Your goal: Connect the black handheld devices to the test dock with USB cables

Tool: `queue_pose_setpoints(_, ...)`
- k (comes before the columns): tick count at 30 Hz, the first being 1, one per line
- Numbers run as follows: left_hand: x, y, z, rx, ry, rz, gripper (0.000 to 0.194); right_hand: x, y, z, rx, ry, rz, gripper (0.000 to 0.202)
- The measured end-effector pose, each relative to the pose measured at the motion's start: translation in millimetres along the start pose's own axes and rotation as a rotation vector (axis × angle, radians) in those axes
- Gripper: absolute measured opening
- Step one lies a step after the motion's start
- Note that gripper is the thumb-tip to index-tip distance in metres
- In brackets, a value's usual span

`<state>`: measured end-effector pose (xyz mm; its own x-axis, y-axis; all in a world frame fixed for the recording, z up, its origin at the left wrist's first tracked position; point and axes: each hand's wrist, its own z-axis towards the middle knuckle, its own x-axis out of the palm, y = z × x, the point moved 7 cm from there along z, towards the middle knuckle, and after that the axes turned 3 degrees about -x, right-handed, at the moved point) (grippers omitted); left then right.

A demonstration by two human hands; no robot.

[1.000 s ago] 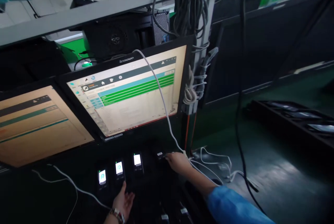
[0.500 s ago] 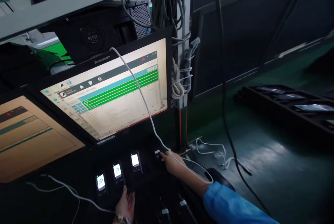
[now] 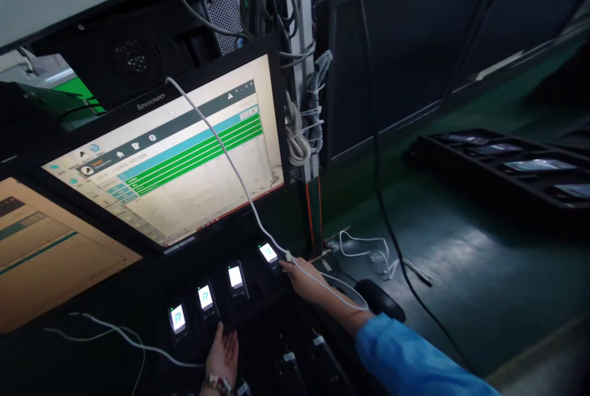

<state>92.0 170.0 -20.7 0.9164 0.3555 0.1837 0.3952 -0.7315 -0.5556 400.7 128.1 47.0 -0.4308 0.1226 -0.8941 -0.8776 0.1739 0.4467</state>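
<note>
Four small black devices with lit screens lie in a slanting row below the monitor. At the right end of the row, my right hand point(image 3: 302, 279) has its fingers closed at the lower right edge of one device point(image 3: 268, 253). A white cable point(image 3: 239, 181) passes over that wrist. My left hand point(image 3: 222, 354) is palm up with its fingers apart, the thumb tip close to the lower end of the second device point(image 3: 205, 297); dim light hides whether they touch. Also in the row are a third device point(image 3: 235, 277) and a leftmost one point(image 3: 177, 320).
A Lenovo monitor point(image 3: 161, 162) with green rows stands behind, another screen point(image 3: 46, 254) at its left. Dark units with white labels point(image 3: 289, 357) lie near me. A black mouse point(image 3: 380, 300) sits at right. Black trays of devices point(image 3: 498, 165) and a hanging black cable point(image 3: 375, 138) are beyond.
The device at my right hand has gone from a dark screen to a lit one. My view has shifted slightly; my left hand stays in nearly the same place.
</note>
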Motion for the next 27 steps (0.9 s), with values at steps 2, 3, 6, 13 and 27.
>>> queue_pose_setpoints(2, 0.1, 0, -2, 0.000, -0.002, 0.006, 0.013, 0, -3, -3, 0.015, -0.028, 0.009, 0.043)
queue_pose_setpoints(3, 0.2, 0, -3, -0.002, -0.003, 0.010, 0.013, 0, -4, -5, 0.023, -0.038, 0.016, 0.043)
queue_pose_setpoints(6, 1.8, -2, -5, -0.017, -0.013, 0.025, 0.011, 2, -8, -9, 0.050, -0.057, 0.047, 0.040)
queue_pose_setpoints(13, 20.9, -14, -8, -0.098, -0.047, -0.007, 0.010, -2, -24, -19, 0.214, -0.163, 0.175, 0.039)
queue_pose_setpoints(27, 118.9, -126, 21, 0.187, 0.069, 0.118, 0.016, -13, -63, -75, 0.109, -0.420, 0.491, 0.040)
